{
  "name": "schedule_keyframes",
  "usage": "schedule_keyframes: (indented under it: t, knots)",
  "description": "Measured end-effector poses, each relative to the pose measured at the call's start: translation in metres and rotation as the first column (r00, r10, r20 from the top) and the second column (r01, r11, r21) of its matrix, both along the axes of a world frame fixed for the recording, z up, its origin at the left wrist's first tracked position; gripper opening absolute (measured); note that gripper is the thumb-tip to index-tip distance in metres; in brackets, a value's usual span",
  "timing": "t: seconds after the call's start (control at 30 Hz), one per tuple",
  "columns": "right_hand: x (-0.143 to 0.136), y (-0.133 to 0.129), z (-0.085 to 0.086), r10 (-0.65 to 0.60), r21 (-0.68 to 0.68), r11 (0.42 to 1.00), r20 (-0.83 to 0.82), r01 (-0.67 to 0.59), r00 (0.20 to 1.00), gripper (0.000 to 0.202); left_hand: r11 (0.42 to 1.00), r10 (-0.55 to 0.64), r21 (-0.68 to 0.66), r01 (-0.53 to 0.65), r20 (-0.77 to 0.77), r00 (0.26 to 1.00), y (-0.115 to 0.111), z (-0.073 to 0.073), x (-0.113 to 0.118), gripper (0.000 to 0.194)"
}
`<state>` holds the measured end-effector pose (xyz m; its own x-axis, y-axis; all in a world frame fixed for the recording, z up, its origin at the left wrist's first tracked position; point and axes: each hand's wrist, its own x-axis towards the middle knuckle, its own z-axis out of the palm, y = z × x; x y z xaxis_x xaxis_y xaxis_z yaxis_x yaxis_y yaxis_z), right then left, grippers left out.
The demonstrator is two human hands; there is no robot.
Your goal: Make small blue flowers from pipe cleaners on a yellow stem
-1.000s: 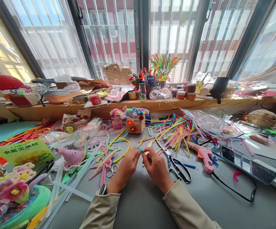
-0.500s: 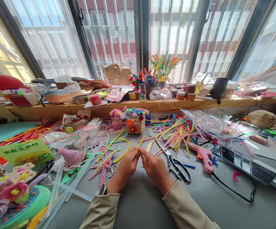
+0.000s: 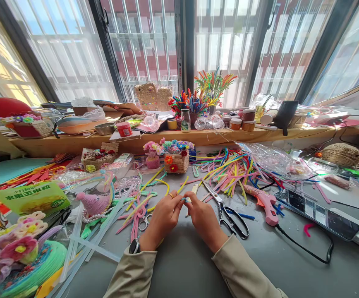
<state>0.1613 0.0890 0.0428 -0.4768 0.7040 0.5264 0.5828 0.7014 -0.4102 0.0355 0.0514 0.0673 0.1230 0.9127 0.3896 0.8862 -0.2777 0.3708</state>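
Observation:
My left hand [image 3: 166, 213] and my right hand [image 3: 202, 215] meet at the fingertips above the grey table [image 3: 188, 269]. Both are pinched on a small blue-green piece [image 3: 185, 199] between them, mostly hidden by the fingers. A yellow pipe cleaner [image 3: 183, 184] shows just beyond my fingertips. To the right of my right hand lie open black-handled scissors [image 3: 224, 209]. Beside my left hand are small scissors [image 3: 144, 222] and pink and yellow pipe cleaners [image 3: 137, 213].
A pink glue gun [image 3: 268, 205] with a black cord and a phone [image 3: 319, 213] lie at the right. Loose pipe cleaners [image 3: 232, 169] and a flower basket [image 3: 176, 161] stand behind. Clear glue sticks [image 3: 97, 246] and a crocheted flower piece [image 3: 27, 265] are at the left.
My fingertips have shifted slightly, and my right fingers are more curled. The blue-green piece now shows between them.

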Motion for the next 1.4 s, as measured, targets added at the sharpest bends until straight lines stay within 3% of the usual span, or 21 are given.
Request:
schedule_keyframes:
  t: [0.4,0.53,0.73,0.97,1.17,1.4]
  knots:
    - [0.0,-0.001,0.003,0.029,-0.19,0.981,-0.013,-0.031,1.0,0.015,0.996,0.093,0.021,-0.091,-0.198,0.976,0.001,-0.003,0.0,0.033]
    - [0.001,0.0,0.003,0.067,-0.285,0.953,-0.146,-0.107,0.987,0.013,0.994,0.11,0.003,-0.112,-0.227,0.968,0.001,-0.004,0.0,0.034]
    - [0.001,0.004,0.004,0.08,-0.398,0.886,-0.375,-0.238,0.924,0.007,0.994,0.096,-0.051,-0.101,-0.101,0.99,-0.001,-0.002,0.001,0.029]
    - [0.003,0.015,0.002,0.092,-0.526,0.739,-0.539,-0.42,0.837,0.014,0.992,0.046,-0.116,-0.042,0.033,0.998,-0.002,0.002,0.001,0.029]
    - [0.006,0.014,0.007,0.089,-0.579,0.564,-0.666,-0.588,0.741,0.017,0.994,0.005,-0.108,0.016,0.193,0.981,0.001,0.001,0.0,0.029]
    - [0.011,0.013,0.015,0.068,-0.595,0.432,-0.728,-0.678,0.683,0.017,0.988,-0.02,-0.126,0.086,0.45,0.893,0.003,-0.001,-0.002,0.026]
